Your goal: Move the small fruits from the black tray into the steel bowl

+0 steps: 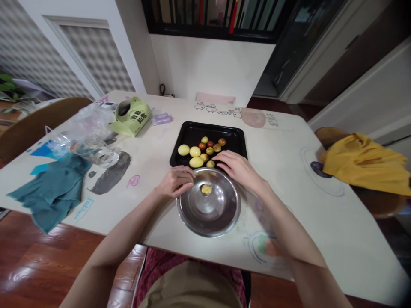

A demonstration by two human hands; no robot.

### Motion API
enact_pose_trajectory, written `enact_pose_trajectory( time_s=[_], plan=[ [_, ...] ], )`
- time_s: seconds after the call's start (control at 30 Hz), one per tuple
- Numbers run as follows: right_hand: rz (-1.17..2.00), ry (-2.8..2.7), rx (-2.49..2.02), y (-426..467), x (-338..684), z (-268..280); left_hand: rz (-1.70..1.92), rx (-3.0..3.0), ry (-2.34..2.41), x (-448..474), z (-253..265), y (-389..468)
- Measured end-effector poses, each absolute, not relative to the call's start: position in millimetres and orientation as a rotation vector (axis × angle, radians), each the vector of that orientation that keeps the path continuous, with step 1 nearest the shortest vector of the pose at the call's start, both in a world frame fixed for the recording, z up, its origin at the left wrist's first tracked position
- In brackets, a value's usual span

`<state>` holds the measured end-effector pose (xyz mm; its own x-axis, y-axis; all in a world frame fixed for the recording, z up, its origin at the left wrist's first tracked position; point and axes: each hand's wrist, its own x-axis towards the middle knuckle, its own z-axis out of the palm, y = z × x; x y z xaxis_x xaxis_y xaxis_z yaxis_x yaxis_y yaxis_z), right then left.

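A shiny metal bowl (221,218) stands near the table's front edge with one yellow oval fruit (206,189) in it. At the bowl's upper left rim, my left hand (178,180) has its fingers curled and its thumb against the edge. Behind the bowl lies a black tray (224,127) with several small round fruits, among them a large yellow one (196,162) and a red-brown one (221,141). My right hand (236,167) reaches over the tray's front right, fingers stretched toward a small yellow-brown fruit (210,164). Nothing shows in its grasp.
On the left of the white table (154,171) are a teal cloth (58,188), a clear glass pitcher (98,152), a crumpled plastic bag (86,122), a green carton (133,116) and a purple packet (161,119). A yellow garment (366,162) hangs over a chair at right.
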<state>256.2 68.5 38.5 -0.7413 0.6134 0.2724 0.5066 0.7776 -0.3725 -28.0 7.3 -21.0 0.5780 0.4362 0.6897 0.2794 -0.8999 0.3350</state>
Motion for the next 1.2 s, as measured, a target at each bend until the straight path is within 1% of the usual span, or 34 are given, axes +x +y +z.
enact_pose_trajectory(
  time_s=[0.1, 0.33, 0.7, 0.93, 1.07, 1.2],
  plan=[
    [0.337, -2.571, -0.933, 84, 264, 23, 1.255, 2.606, 0.597, -28, -23, 8],
    [0.428, -2.662, -0.847, 95, 259, -1, 1.203, 2.613, 0.614, -27, -18, 6],
    [0.493, -2.716, -0.856, 93, 254, -2, 1.214, 2.615, 0.610, -26, -16, 5],
    [0.573, -2.632, -0.836, 100, 262, -14, 1.217, 2.611, 0.603, -26, -14, 5],
    [0.539, -2.631, -0.824, 107, 269, -15, 1.204, 2.613, 0.603, -26, -15, 4],
    [0.471, -2.613, -0.825, 103, 274, 3, 1.205, 2.608, 0.602, -26, -16, 5]
  ],
)
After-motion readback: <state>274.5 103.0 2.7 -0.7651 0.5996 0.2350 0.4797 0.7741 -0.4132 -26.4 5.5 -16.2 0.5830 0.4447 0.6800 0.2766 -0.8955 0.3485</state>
